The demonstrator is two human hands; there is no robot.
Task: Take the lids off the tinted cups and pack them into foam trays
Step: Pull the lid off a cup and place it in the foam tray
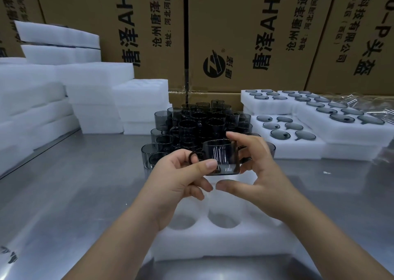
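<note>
My left hand (181,179) pinches a grey tinted glass cup (221,158) at its handle and lower edge, holding it upright in the air with no lid on it. My right hand (255,168) is beside the cup, with fingers curved round its far right side and the thumb apart below it. Beneath both hands lies a white foam tray (223,241) with round empty holes. Behind the held cup stands a stacked cluster of several tinted cups (198,121). Grey lids (285,127) sit in foam trays at the right.
Stacks of white foam trays (64,100) fill the left side of the steel table (74,194). Large cardboard boxes (245,34) form a wall at the back. Clear plastic wrapping (366,104) lies at the far right beyond the lid trays.
</note>
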